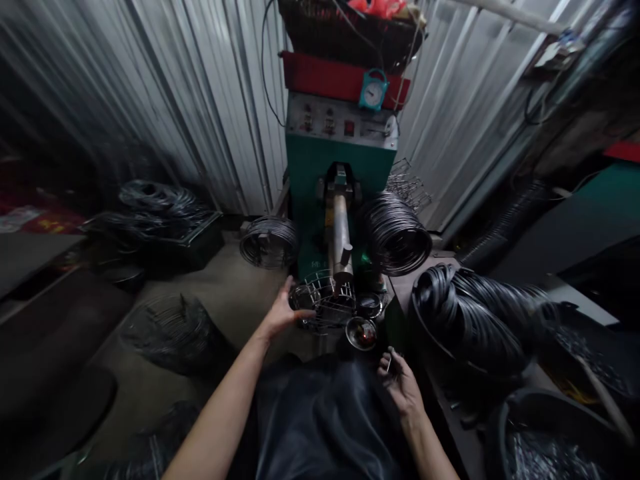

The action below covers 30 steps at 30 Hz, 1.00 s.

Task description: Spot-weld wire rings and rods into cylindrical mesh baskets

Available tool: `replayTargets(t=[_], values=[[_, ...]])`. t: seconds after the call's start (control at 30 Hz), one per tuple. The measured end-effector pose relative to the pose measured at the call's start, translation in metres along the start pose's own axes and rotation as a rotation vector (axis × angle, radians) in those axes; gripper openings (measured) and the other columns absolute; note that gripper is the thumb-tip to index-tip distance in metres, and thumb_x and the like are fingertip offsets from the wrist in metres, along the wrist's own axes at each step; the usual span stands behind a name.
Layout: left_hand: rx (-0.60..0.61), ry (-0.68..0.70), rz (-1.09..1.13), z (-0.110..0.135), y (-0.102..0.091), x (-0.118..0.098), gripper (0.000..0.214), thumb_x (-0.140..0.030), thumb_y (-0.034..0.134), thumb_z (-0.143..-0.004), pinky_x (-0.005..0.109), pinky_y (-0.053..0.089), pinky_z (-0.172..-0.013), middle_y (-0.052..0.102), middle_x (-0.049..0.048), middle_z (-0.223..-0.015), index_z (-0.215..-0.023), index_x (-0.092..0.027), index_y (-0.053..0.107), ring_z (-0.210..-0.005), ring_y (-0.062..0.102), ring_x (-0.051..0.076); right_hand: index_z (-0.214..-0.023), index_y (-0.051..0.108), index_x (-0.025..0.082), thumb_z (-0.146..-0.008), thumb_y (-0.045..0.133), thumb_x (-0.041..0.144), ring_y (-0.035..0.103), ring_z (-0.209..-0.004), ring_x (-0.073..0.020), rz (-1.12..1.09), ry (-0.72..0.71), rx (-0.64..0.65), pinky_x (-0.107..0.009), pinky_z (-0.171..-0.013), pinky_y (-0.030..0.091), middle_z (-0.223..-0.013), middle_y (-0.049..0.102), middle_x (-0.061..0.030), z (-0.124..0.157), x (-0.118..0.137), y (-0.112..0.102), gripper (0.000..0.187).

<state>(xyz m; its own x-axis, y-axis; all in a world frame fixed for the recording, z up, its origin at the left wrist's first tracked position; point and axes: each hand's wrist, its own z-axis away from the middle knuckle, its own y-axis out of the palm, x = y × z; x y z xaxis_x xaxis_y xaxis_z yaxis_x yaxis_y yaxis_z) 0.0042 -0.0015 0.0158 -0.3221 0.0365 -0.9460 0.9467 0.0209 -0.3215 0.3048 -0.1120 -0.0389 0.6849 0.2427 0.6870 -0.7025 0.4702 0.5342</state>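
Note:
In front of the green machine [305, 180], a round wire basket [330, 312] surrounds the lower end of the metal arm [341, 230]. My left hand [281, 313] is at the basket's left side, thumb over its near edge and fingers behind it; exact contact is hard to see. My right hand [401, 385], low and to the right, pinches a small, bright metal piece [389, 362] between thumb and fingers. Between my hands is a shiny round bowl [361, 333] with small contents I cannot make out.
Wire ring bundles [269, 241] hang left of the machine, with more rings [395, 233] at its right. Coiled dark wire [470, 320] fills a tub to the right. A bucket [560, 427] of small metal pieces stands near right. Wire frames [175, 330] lie on the left floor.

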Motion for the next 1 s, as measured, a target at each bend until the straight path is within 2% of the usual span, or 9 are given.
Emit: replayTargets(t=[0.07,0.13,0.23,0.3,0.43,0.57,0.7,0.87,1.0], values=[[-0.018,-0.052,0.169,0.013,0.007,0.016,0.104,-0.038,0.082,-0.047,0.041,0.031,-0.106,0.048,0.0132,-0.132,-0.135,-0.017,0.031,-0.125,0.042,0.030,-0.083,0.062,0.017,-0.064,0.073,0.033,0.051,-0.046,-0.0076,0.198,-0.132,-0.039,-0.018,-0.040,0.039,-0.059,0.058,0.0044,-0.001,-0.009,0.001,0.026],[-0.044,-0.068,0.328,0.018,0.017,0.028,0.098,-0.036,0.082,-0.047,0.040,0.035,-0.104,0.051,0.0110,-0.129,-0.131,-0.019,0.036,-0.120,0.047,0.028,-0.085,0.065,0.017,-0.066,0.071,0.039,0.057,-0.053,-0.0117,0.490,-0.299,-0.026,-0.021,-0.046,0.044,-0.063,0.063,0.0015,-0.002,-0.024,-0.004,0.030],[-0.093,-0.092,0.490,0.014,0.027,0.036,0.098,-0.036,0.082,-0.044,0.040,0.039,-0.101,0.050,0.0121,-0.130,-0.128,-0.018,0.036,-0.117,0.050,0.028,-0.082,0.070,0.017,-0.069,0.066,0.044,0.064,-0.077,-0.0213,0.907,-0.500,0.134,-0.030,-0.070,0.051,-0.080,0.070,-0.0071,-0.001,-0.044,-0.019,0.030],[-0.104,-0.102,0.500,0.013,0.025,0.036,0.100,-0.037,0.082,-0.044,0.041,0.040,-0.099,0.049,0.0131,-0.130,-0.128,-0.017,0.034,-0.116,0.051,0.028,-0.080,0.071,0.018,-0.072,0.062,0.047,0.065,-0.081,-0.0245,1.069,-0.563,0.212,-0.034,-0.074,0.051,-0.084,0.071,-0.0103,0.002,-0.047,-0.025,0.031],[-0.066,0.024,0.278,0.029,0.007,0.029,0.093,-0.038,0.079,-0.048,0.043,0.040,-0.099,0.048,0.0116,-0.127,-0.128,-0.018,0.035,-0.115,0.050,0.028,-0.084,0.070,0.017,-0.076,0.055,0.043,0.066,-0.081,-0.0249,1.198,-0.540,0.329,-0.035,-0.074,0.051,-0.085,0.071,-0.0111,0.021,-0.016,0.002,0.031],[-0.047,0.232,-0.164,0.062,0.002,0.009,0.091,-0.033,0.078,-0.048,0.045,0.037,-0.100,0.045,0.0113,-0.125,-0.128,-0.020,0.039,-0.118,0.045,0.029,-0.097,0.063,0.019,-0.072,0.059,0.027,0.062,-0.076,-0.0168,1.308,-0.472,0.556,-0.026,-0.071,0.047,-0.085,0.068,-0.0031,0.048,0.026,0.069,0.027],[-0.007,0.340,-0.563,0.083,0.015,-0.025,0.091,-0.030,0.075,-0.048,0.048,0.031,-0.101,0.045,0.0127,-0.123,-0.130,-0.019,0.038,-0.118,0.041,0.032,-0.083,0.055,0.018,-0.060,0.064,0.014,0.054,-0.065,-0.0126,1.425,-0.402,0.631,-0.021,-0.059,0.041,-0.071,0.060,0.0030,0.051,0.034,0.122,0.025],[0.016,0.379,-0.750,0.088,0.021,-0.051,0.087,-0.033,0.071,-0.051,0.050,0.027,-0.100,0.046,0.0144,-0.123,-0.130,-0.019,0.038,-0.117,0.040,0.032,-0.075,0.048,0.020,-0.061,0.054,0.009,0.048,-0.061,-0.0111,1.483,-0.566,0.456,-0.020,-0.056,0.035,-0.064,0.052,0.0049,0.051,0.018,0.136,0.019],[0.024,0.363,-0.750,0.084,0.016,-0.051,0.086,-0.036,0.070,-0.053,0.046,0.029,-0.099,0.047,0.0127,-0.120,-0.131,-0.020,0.036,-0.115,0.041,0.031,-0.076,0.049,0.019,-0.060,0.059,0.012,0.048,-0.063,-0.0101,1.376,-0.488,0.609,-0.019,-0.057,0.036,-0.067,0.053,0.0062,0.060,0.024,0.127,0.020]])
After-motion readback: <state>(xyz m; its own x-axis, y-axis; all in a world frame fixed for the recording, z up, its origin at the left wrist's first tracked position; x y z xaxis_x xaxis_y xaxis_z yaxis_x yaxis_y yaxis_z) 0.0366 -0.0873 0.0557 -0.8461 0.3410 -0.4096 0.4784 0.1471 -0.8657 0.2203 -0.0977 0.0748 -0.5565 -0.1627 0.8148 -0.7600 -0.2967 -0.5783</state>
